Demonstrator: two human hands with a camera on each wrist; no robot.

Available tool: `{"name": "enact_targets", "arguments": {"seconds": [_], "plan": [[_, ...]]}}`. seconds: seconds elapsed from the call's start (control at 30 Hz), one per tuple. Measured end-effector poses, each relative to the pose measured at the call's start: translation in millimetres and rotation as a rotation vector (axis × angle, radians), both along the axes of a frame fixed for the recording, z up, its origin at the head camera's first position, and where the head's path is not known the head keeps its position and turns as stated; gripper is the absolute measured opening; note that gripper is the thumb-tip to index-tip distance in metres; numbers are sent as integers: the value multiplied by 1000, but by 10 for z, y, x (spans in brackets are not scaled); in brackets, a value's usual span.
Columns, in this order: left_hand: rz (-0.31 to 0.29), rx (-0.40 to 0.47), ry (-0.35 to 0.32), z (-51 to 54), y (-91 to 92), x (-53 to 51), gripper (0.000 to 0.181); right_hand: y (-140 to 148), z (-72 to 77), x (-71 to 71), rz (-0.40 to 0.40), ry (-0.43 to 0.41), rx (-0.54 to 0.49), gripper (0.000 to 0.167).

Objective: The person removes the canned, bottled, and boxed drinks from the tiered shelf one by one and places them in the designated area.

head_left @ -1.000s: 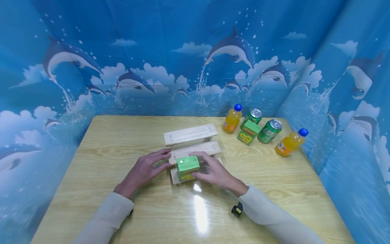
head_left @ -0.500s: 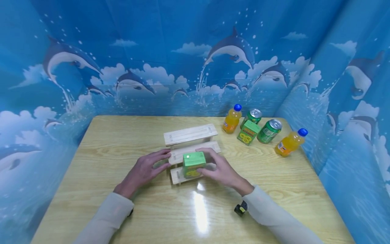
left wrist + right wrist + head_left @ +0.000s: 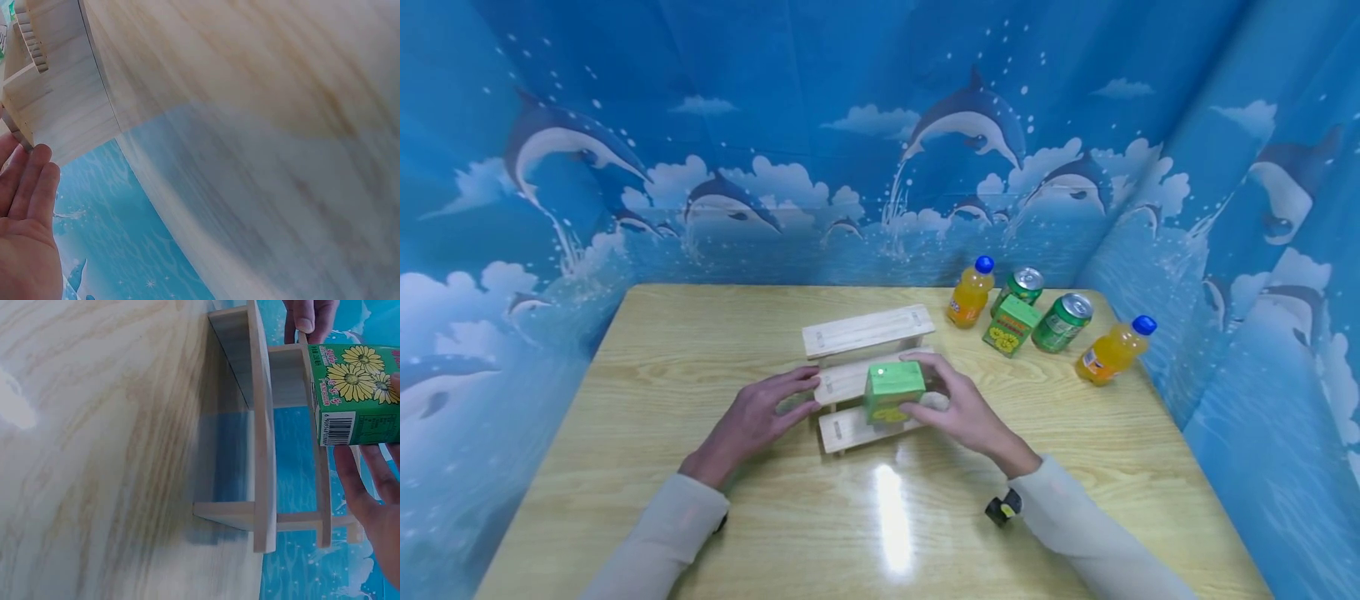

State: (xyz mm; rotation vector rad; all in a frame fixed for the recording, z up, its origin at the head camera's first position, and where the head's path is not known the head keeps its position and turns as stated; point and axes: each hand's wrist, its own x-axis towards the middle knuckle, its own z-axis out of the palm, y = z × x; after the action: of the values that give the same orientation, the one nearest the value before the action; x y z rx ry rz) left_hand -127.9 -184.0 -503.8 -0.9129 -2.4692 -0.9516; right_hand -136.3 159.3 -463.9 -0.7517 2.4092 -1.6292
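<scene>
A three-step wooden rack [image 3: 842,383] stands mid-table. My left hand [image 3: 760,417] is at the left end of its middle step, thumb and fingertips on either side of that end. In the left wrist view, the fingers [image 3: 39,181] reach up to the step's edge. My right hand [image 3: 958,404] grips a green chrysanthemum drink carton [image 3: 895,390] from its right side. The carton is upright, in front of the middle step and over the lowest one. Yellow flowers and a barcode show on the carton [image 3: 356,390] in the right wrist view. Whether it touches the rack I cannot tell.
At the back right stand an orange drink bottle [image 3: 972,293], two green cans [image 3: 1062,323], a second green carton [image 3: 1011,327] and another orange bottle [image 3: 1116,352]. A blue dolphin curtain [image 3: 820,167] hangs behind the table [image 3: 685,350]. Both wrists carry cameras.
My right hand has moved the green carton to the right and slightly away from me, along the rack. My left hand has stayed at the step's left end.
</scene>
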Motion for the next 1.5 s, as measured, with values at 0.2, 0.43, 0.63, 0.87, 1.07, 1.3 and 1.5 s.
{"name": "enact_targets", "arguments": {"seconds": [0.2,0.43,0.63,0.87,1.07,1.3,1.5], "plan": [[-1,0,4,3,-2,2,45,52,38,-4,-13,4,-1,71],[0,-1,2,4,-3,4,45,126,55,-1,-40,13,10,69],[-8,2,2,4,-7,3,46,207,88,-7,-69,43,17,69],[-10,-2,-10,8,-10,-1,46,307,132,-4,-116,61,11,70],[-13,-9,-9,12,-11,-5,46,413,150,0,-151,75,19,70],[-19,-9,7,6,-13,-12,46,525,147,6,-192,87,29,68],[-26,-7,10,-1,-17,-18,47,632,152,14,-242,61,34,70]]}}
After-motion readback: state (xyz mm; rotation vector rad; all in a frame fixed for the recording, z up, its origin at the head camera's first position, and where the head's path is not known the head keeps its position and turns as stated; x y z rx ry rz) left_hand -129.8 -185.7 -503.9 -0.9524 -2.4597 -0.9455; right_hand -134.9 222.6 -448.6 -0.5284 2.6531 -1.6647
